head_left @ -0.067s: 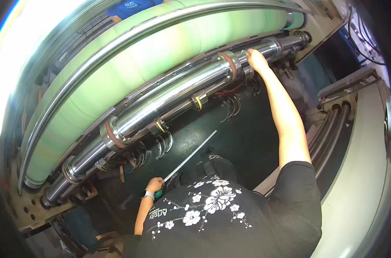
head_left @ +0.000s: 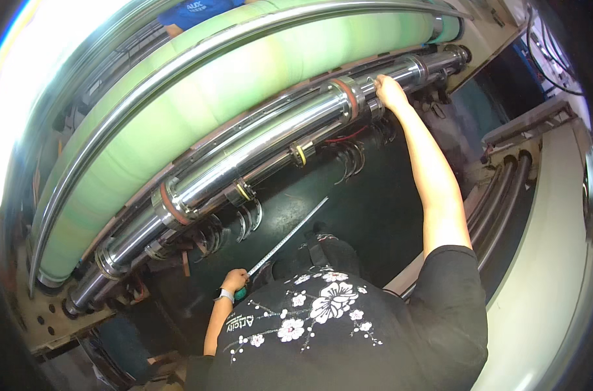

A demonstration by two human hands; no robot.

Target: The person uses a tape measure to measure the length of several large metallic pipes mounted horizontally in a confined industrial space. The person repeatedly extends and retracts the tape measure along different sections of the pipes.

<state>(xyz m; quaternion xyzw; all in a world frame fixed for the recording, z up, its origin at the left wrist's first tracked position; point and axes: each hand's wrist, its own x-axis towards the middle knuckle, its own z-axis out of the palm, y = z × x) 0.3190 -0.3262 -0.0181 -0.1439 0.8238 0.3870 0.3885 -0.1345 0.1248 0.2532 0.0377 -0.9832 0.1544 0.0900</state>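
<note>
My left hand (head_left: 233, 280), with a light band at its wrist, is closed around a green-cased tape measure (head_left: 241, 294) low in front of my body. Its pale blade (head_left: 287, 237) sticks out straight, up and to the right over the dark floor. Stretched far forward, my right hand (head_left: 391, 93) is closed at a polished metal shaft (head_left: 264, 142), just right of a collar with a red-brown ring (head_left: 350, 98). Its fingertips are curled together against or just over the shaft; whatever they grip is too small or hidden to make out.
A wide pale-green roller (head_left: 244, 88) curves behind the shaft, with a shiny bar (head_left: 146, 91) across it. Thin curved metal pieces (head_left: 249, 220) hang below. Dark rollers (head_left: 505, 202) stand at right. Someone in a blue shirt (head_left: 195, 12) is beyond the machine.
</note>
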